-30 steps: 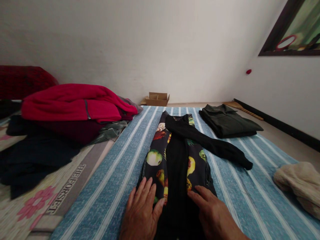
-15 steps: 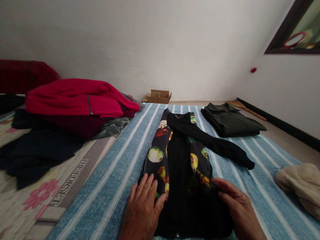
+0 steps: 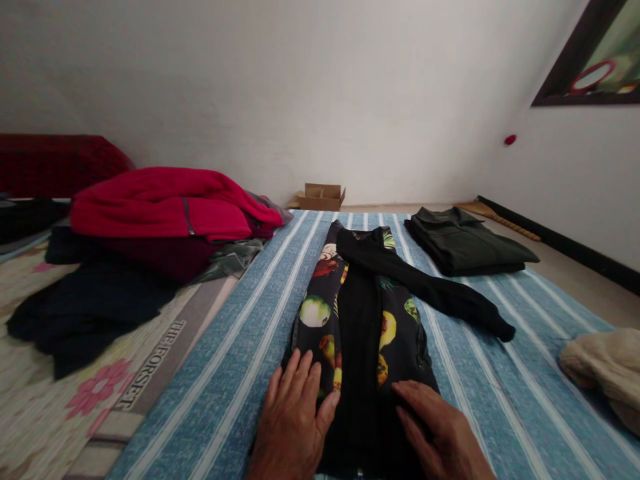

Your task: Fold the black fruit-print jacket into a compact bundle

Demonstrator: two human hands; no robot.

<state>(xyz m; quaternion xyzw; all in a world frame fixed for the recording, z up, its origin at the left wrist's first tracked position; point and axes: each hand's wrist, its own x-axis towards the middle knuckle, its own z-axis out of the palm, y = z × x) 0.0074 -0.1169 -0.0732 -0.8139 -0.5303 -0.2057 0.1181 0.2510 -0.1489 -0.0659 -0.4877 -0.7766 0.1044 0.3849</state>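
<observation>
A black jacket [image 3: 360, 347] with fruit-print panels lies lengthwise on the blue striped bedding [image 3: 235, 333]. One black sleeve [image 3: 440, 293] slants out to the right across the bedding. A strip of plain black cloth runs down the middle between the printed parts. My left hand [image 3: 295, 413] rests flat on the jacket's lower left side, fingers stretched out. Over the lower right part, my right hand [image 3: 435, 427] has bent fingers and thumb closed on the black cloth. The cloth under its palm is hidden.
A folded dark green garment [image 3: 470, 243] lies at the back right. Beige fluffy cloth [image 3: 610, 373] is at the right edge. Left are a pink-red fleece [image 3: 160, 200], navy clothing [image 3: 95, 307] and a floral cover [image 3: 40, 400]. A cardboard box [image 3: 321, 197] stands by the wall.
My right hand has moved left, bringing the jacket's lower right cloth inward. More fruit print shows there, and the lower part is narrower. My left hand stays on the left side.
</observation>
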